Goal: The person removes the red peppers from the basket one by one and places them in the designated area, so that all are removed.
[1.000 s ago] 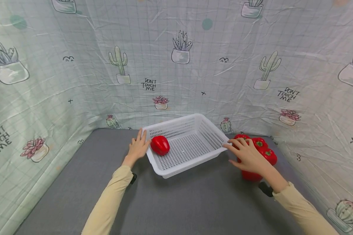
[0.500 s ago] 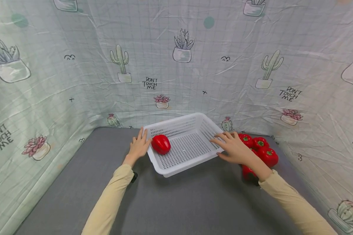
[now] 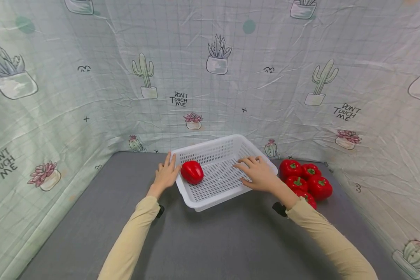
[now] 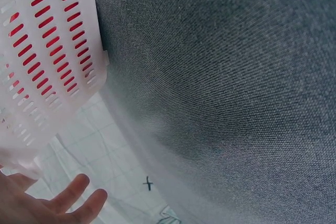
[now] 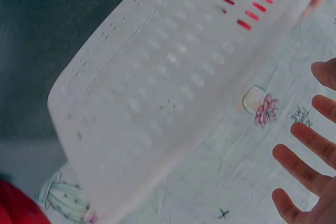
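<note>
A white perforated plastic basket (image 3: 217, 197) stands on the grey table with one red bell pepper (image 3: 192, 172) inside, at its left end. My left hand (image 3: 165, 175) rests on the basket's left rim, its fingers spread. In the left wrist view, two fingertips (image 4: 79, 184) extend past the rim, and red shows through the basket's slots. My right hand (image 3: 259, 174) hovers over the right part of the basket with fingers apart and nothing in them. The right wrist view also shows those fingers (image 5: 299, 163) spread, above the basket's outer wall (image 5: 157, 77).
Several red bell peppers (image 3: 319, 188) with green stems lie grouped on the table right of the basket. A cloth printed with potted cacti (image 3: 217, 97) hangs behind and along both sides. The grey tabletop (image 3: 210, 245) stretches in front of the basket.
My right hand has moved left from beside the peppers, across the basket's right rim, to over its inside. The left hand and the pepper in the basket stay in place.
</note>
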A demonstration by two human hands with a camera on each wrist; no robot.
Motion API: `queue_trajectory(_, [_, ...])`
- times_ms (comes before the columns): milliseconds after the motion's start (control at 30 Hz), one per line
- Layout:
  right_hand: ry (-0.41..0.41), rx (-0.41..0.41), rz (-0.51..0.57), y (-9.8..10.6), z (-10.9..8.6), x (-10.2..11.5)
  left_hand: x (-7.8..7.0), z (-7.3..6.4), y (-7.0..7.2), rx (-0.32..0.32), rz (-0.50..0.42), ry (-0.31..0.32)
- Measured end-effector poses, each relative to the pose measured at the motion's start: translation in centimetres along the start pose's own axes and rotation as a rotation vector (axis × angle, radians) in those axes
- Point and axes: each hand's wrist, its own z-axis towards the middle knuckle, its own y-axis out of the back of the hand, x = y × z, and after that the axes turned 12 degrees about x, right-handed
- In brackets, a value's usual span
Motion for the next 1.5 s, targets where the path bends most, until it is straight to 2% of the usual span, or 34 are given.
queue_trajectory(467, [-0.009,0.019,0.031,-2.5,4.2,2.3,-0.1,0.1,-0.1,-0.009,0.003,0.002])
queue_trajectory(667, [-0.086,0.097,0.032,-3.2,6.0,3.1,-0.2,0.1,-0.1,-0.008,0.009,-0.001])
queue_trajectory(867, [-0.167,0.177,0.094,-3.8,7.9,4.2,0.0,0.1,-0.2,-0.011,0.004,-0.002])
queue_trajectory(1167, [-0.26,0.231,0.158,-4.8,10.6,6.0,-0.1,0.1,-0.2,-0.015,-0.003,-0.002])
queue_trajectory(1500, [-0.339,0.292,0.235,-5.7,12.6,7.5,0.0,0.1,-0.1,-0.02,0.006,0.001])
